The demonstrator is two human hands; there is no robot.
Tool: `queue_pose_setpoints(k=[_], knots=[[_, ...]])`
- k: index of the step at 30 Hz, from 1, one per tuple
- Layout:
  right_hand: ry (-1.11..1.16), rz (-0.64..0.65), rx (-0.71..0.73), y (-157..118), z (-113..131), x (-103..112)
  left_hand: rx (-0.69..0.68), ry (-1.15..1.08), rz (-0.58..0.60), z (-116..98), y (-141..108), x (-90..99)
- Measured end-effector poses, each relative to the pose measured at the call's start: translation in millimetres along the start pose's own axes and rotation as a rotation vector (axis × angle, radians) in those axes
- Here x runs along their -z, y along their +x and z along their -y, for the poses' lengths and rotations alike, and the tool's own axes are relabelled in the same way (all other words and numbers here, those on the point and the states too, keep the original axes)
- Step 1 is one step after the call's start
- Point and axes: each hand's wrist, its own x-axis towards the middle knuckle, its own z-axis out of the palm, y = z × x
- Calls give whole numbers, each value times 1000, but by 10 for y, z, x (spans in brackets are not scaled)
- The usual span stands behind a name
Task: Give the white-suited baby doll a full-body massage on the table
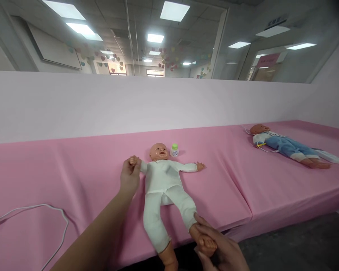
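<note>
A baby doll (164,178) with a white cloth body lies on its back on the pink sheet (96,158), head toward the wall. My left hand (130,174) is closed around the doll's hand on the left side of the view. Down at the front edge, my right hand (219,246) grips the lower leg and foot of the doll's leg on the right side. The doll's other arm stretches out to the right, untouched. Its other foot hangs past the sheet's edge. Just right of the doll's head stands a small white bottle (174,151) with a green cap.
Farther right, a second doll (285,145) in blue trousers lies on the sheet with thin tubing near it. A white cable (45,205) curves across the sheet at left. A white wall (147,105) with windows above runs behind. Dark floor (285,239) shows at lower right.
</note>
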Motion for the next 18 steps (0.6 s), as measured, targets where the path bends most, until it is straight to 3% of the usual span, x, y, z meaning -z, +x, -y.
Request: queue_pose_setpoints(k=[5,9,13,18], knots=[[-39,24,-26,541,172,76,-180,614,408,-71,-158,-131],[-9,31,-65,951,226,-63,-452,767,628,-19,-178,-144],[-33,72,-88,1209,189,-266,-535,809,698,17,-163,-122],[-39,40,-91,1335,61,-415,-502,808,675,17,-175,-125]])
